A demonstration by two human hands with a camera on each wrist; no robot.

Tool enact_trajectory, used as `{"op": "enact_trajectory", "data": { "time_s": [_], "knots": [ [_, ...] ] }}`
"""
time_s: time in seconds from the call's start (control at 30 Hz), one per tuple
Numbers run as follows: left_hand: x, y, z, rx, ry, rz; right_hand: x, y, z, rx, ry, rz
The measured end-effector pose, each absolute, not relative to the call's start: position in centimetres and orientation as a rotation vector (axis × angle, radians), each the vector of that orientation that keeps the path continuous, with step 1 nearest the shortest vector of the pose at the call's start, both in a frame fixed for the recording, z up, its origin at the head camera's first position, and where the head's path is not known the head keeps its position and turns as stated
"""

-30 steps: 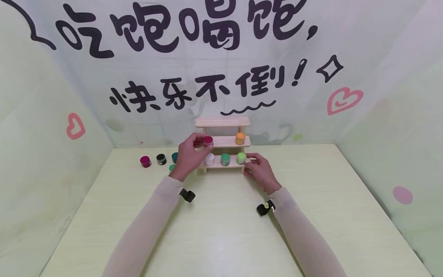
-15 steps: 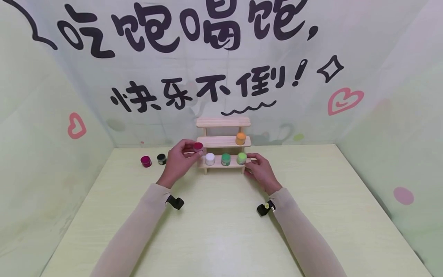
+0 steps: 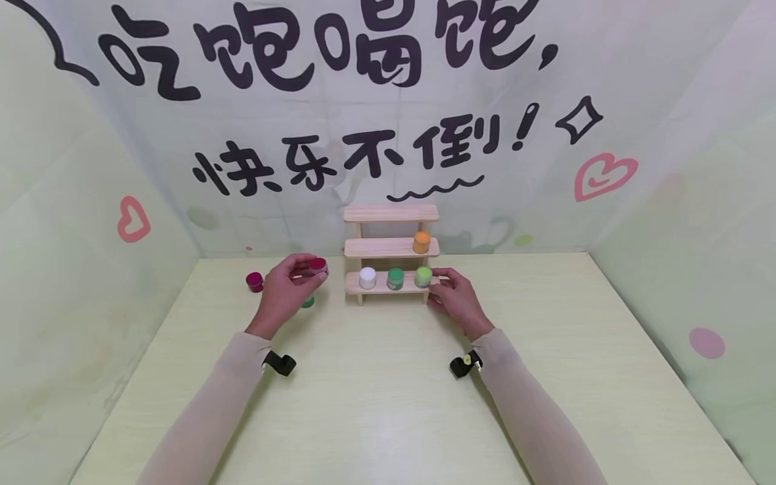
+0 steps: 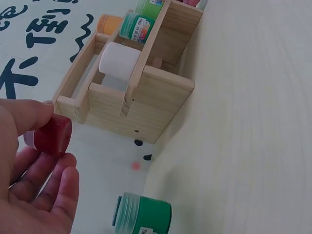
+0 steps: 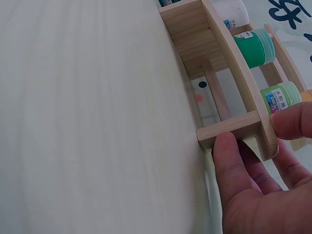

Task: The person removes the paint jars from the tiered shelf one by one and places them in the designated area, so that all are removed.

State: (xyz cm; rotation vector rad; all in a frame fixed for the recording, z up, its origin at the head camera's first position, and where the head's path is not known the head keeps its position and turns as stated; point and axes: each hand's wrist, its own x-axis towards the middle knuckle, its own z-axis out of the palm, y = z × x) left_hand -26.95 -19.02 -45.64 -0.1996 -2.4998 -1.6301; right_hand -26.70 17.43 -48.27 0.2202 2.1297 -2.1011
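Observation:
My left hand (image 3: 286,289) pinches a dark red paint jar (image 4: 54,135) between thumb and fingers, to the left of the small wooden three-tier shelf (image 3: 388,214). A green paint jar (image 4: 155,215) is partly hidden below that hand in the head view. At the shelf's right end, my right hand (image 3: 456,301) grips the lowest tier, thumb above the board and fingers beneath it. Along this tier stand a white jar (image 3: 367,278), a green jar (image 5: 252,48) and a light green jar (image 5: 281,98). An orange jar (image 3: 421,243) sits at the right of the middle tier.
A magenta jar (image 3: 254,281) stands on the pale table (image 3: 388,391) left of my left hand. Behind the shelf hangs a printed cloth backdrop (image 3: 273,121), with cloth walls on both sides.
My left hand has moved left and slightly down, carrying the dark red paint jar away from the shelf's middle tier. My right hand stays at the shelf's end.

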Motion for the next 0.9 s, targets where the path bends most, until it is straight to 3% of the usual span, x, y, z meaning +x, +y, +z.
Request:
{"op": "enact_trajectory", "data": {
  "time_s": [0.9],
  "knots": [
    [-25.0,-25.8,-48.8,0.036,-2.643,-1.427,-26.7,17.4,-48.4,0.241,2.133,-2.076]
  ]
}}
